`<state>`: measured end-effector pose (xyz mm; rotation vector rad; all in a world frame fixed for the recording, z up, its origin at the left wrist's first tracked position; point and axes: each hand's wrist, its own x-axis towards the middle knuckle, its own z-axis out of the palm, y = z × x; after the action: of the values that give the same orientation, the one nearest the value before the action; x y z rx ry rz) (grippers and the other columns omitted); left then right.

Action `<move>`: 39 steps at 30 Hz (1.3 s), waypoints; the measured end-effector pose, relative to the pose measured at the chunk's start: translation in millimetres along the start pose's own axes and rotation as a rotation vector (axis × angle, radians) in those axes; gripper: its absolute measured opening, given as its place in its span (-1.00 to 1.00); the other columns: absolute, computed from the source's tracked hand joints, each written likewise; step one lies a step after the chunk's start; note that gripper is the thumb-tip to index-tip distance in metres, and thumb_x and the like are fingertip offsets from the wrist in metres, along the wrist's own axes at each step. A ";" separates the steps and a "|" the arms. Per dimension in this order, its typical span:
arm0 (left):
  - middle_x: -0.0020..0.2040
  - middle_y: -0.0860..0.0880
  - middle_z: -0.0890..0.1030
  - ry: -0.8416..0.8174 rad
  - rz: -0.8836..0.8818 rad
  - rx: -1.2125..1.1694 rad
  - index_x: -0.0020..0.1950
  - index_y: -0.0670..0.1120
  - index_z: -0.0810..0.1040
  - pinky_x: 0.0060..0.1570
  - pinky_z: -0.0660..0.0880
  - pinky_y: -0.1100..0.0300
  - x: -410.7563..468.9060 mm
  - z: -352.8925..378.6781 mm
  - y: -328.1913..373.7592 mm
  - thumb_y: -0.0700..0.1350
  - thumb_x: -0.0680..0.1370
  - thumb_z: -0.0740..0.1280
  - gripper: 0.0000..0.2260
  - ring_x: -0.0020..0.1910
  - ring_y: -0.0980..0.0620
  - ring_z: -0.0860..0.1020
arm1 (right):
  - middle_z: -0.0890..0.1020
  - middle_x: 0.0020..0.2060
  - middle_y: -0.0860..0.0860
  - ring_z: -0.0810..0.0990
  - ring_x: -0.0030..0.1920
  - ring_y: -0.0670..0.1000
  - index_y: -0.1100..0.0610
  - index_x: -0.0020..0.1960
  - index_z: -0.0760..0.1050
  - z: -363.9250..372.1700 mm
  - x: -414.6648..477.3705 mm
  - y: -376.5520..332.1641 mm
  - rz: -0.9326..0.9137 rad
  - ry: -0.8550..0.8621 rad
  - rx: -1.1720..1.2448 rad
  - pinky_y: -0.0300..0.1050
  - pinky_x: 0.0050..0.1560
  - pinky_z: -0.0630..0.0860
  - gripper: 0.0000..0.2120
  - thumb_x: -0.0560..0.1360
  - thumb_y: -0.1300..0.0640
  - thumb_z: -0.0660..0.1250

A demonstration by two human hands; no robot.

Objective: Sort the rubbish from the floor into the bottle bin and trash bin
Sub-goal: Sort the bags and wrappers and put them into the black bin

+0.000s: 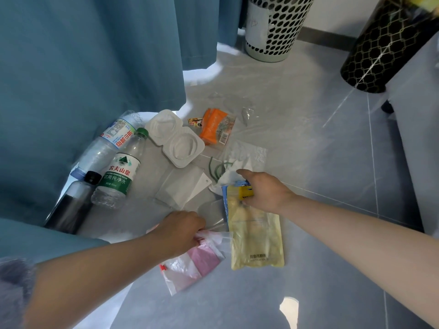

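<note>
Rubbish lies on the grey floor. My left hand [180, 230] grips a clear plastic bag with pink inside [197, 262] by its top edge. My right hand [263, 191] pinches the top of a yellow pouch [256, 236] and touches a crumpled white tissue [231, 173]. To the left lie three bottles: a green-capped water bottle [120, 172], a clear one with a blue-and-red label [107, 143], and a dark one with a black cap [73, 205]. A white perforated bin [278, 27] stands at the back and a black gold-patterned bin [387, 43] at the right.
A white twin-cup tray [175, 136], an orange wrapper [215, 127], a white card packet [183, 188], a green cord [217, 170] and clear film [247, 153] lie mid-floor. Blue curtains [83, 67] hang at the left. A grey wall edge rises on the right.
</note>
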<state>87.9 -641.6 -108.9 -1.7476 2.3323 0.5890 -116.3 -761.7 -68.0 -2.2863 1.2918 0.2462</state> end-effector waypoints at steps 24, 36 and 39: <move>-0.14 0.10 0.39 -0.017 -0.030 0.038 -0.18 0.05 0.37 -0.11 0.35 0.21 -23.1 -12.1 -4.0 0.11 0.51 0.31 -0.80 -0.02 0.03 0.52 | 0.48 0.11 0.07 0.48 0.16 0.10 0.05 -0.20 0.45 12.4 -36.7 6.3 -0.043 -0.094 0.029 -0.16 0.02 0.42 -0.87 0.38 0.11 0.42; 0.03 0.01 0.54 -0.010 -0.041 0.034 -0.06 -0.01 0.52 -0.09 0.35 0.21 -21.0 -8.5 -6.2 0.09 0.51 0.31 -0.81 0.04 0.00 0.52 | 0.51 -0.23 0.01 0.48 -0.21 0.01 0.05 -0.24 0.41 30.0 -35.8 4.2 0.084 -0.034 0.203 -0.20 -0.33 0.33 -0.83 0.35 0.26 0.36; -0.02 0.02 0.52 -0.004 -0.051 0.020 -0.16 0.01 0.45 -0.10 0.37 0.20 -22.4 -12.7 -5.7 0.09 0.52 0.30 -0.83 0.01 0.00 0.52 | 0.50 -0.26 0.01 0.46 -0.26 0.00 0.06 -0.22 0.41 23.6 -42.1 4.0 0.053 0.023 0.223 -0.17 -0.32 0.33 -0.86 0.37 0.23 0.37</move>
<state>101.3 -628.3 -90.4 -1.7889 2.2755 0.5583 -140.1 -719.9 -73.2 -2.0749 1.3222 0.0883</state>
